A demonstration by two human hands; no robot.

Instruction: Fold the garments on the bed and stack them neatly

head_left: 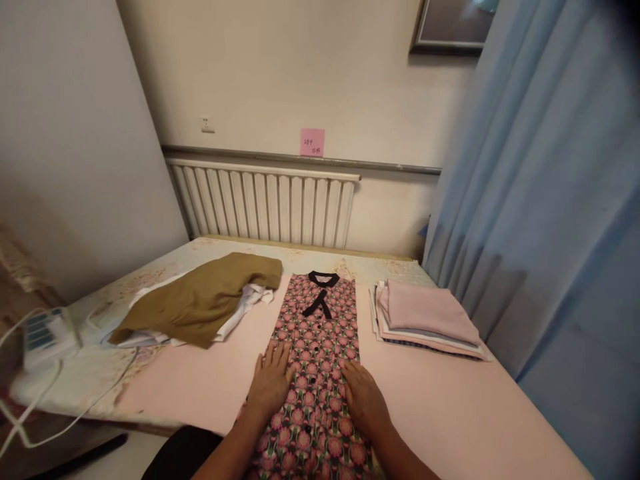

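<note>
Two flat palms on your floral dress [320, 333].
Left hand [271, 383] and right hand [363, 398], open and gripping nothing, flank its button line; collar points away.

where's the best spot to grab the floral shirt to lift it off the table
Probably at the two shoulder corners beside the black collar, reaching in from either long side. The floral shirt lies flat, folded into a narrow strip, and both hands, left hand and right hand, press its lower half.

Bare forearms, left hand [271, 385], right hand [363, 398]
</note>
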